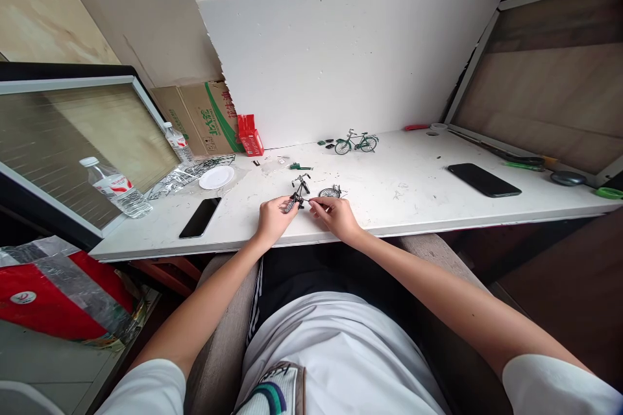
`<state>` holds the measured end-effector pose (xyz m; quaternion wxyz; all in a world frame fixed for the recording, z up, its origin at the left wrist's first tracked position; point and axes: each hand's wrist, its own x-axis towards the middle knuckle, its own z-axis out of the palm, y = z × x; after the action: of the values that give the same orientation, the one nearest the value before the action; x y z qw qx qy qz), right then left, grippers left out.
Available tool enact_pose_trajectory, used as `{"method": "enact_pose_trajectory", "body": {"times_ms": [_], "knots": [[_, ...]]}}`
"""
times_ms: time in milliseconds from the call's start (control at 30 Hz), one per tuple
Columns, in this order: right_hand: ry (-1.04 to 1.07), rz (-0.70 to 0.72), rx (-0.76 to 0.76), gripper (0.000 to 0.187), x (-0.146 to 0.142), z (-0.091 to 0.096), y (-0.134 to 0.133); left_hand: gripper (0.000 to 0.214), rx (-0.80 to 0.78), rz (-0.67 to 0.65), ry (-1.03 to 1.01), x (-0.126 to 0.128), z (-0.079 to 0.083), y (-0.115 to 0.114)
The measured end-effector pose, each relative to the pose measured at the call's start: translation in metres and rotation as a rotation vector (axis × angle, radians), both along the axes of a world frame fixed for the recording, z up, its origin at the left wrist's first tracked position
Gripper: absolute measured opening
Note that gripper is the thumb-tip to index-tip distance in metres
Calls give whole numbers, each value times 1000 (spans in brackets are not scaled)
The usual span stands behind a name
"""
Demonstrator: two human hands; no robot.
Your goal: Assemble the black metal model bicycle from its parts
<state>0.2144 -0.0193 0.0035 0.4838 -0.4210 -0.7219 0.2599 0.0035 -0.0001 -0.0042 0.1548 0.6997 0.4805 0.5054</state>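
One white table (409, 207) fills most of the view, and both forearms (214, 298) come in over its near edge, slanting inward so the hands nearly meet. Left hand (273, 220) has the lower end of a black model-bike frame (302, 189) pinched in its fingers, so that's the nearer hand by far, since it's actually on it. Frame's long axis runs mostly away from the body, handlebars (300, 177) at the far end, tilted a bit. Imo the relation that matters is frame vs right hand (335, 215): the frame lies just left of those fingertips, at about the same level. Right thumb and index are pressed together, wrist low near the edge; can't tell what tiny bit they've got, if any. Separate black wheel (329, 192) sits just beyond the right fingers
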Motion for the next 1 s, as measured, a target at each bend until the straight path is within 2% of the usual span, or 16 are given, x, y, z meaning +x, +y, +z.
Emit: {"method": "enact_pose_trajectory", "body": {"times_ms": [267,400,533,733,1000], "knots": [[-88,-74,-14,65,0,2,1,26,-61,-47,-72,1,1,0],[-162,-115,5,64,-1,-2,4,25,-7,-36,-32,2,2,-2],[-316,-151,17,55,-3,0,1,22,38,-25,12,3,2,-4],[-387,-110,-2,24,-4,3,-3,23,9,-23,-13,1,-4,1],[-345,-61,73,20,-1,-3,2,22,15,-25,-9,0,-4,2]]}}
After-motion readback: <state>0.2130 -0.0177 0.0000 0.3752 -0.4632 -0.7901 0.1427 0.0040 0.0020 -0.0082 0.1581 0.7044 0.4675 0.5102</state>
